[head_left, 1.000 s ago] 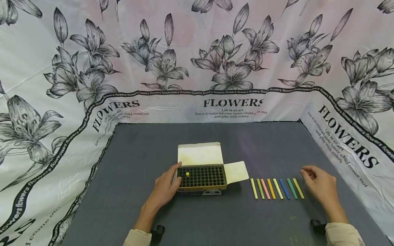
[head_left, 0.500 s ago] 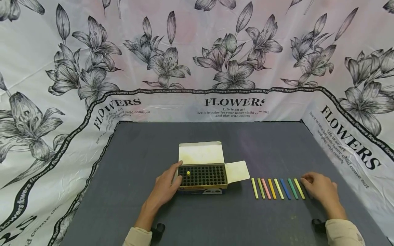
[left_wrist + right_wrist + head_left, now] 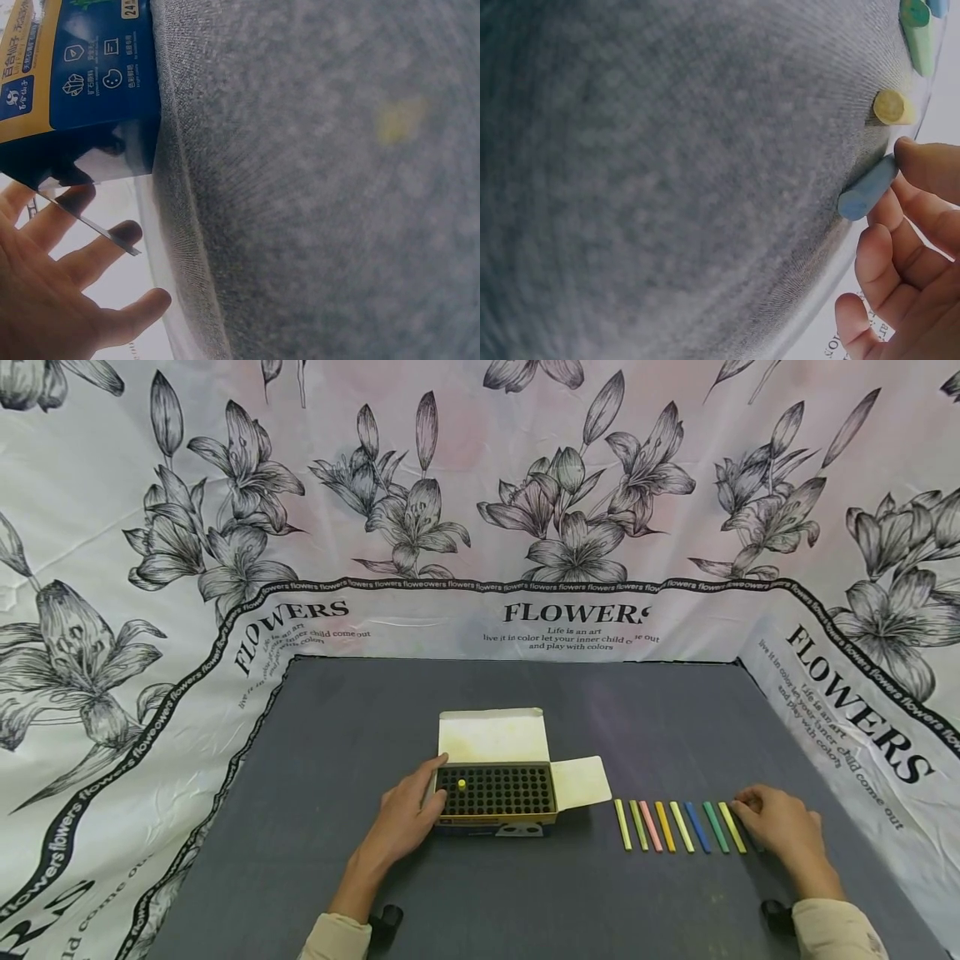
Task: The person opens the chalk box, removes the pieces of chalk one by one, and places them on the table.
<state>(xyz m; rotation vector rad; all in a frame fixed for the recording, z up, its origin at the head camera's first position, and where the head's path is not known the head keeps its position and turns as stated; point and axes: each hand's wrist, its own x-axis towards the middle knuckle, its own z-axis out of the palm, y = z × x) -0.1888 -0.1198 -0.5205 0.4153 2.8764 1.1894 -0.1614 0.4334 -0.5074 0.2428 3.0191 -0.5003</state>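
Note:
An opened chalk box (image 3: pixel 472 831) stands upright in the head view, its white lid raised behind and a side flap spread to the right. One yellow chalk stick (image 3: pixel 461 785) pokes up from its dark grid of holes. My left hand (image 3: pixel 405 814) rests against the box's left end; in the left wrist view its fingers (image 3: pixel 97 259) are extended beside a thin flap. To the right of the chalk row, my right hand (image 3: pixel 783 831) pinches a blue chalk stick (image 3: pixel 868 187) between thumb and fingers, its lower end at the cloth. In the head view that stick is mostly hidden.
Several chalk sticks lie in a row between box and right hand, including a pink stick (image 3: pixel 651 826), a blue stick (image 3: pixel 697 827) and a green stick (image 3: pixel 716 827). Grey cloth (image 3: pixel 570 893) covers the table. Flower-printed curtains (image 3: pixel 570 618) enclose its back and sides.
My right hand has lowered slightly and come closer to the row's right end. The left hand stays at the box. The head view has shifted a little.

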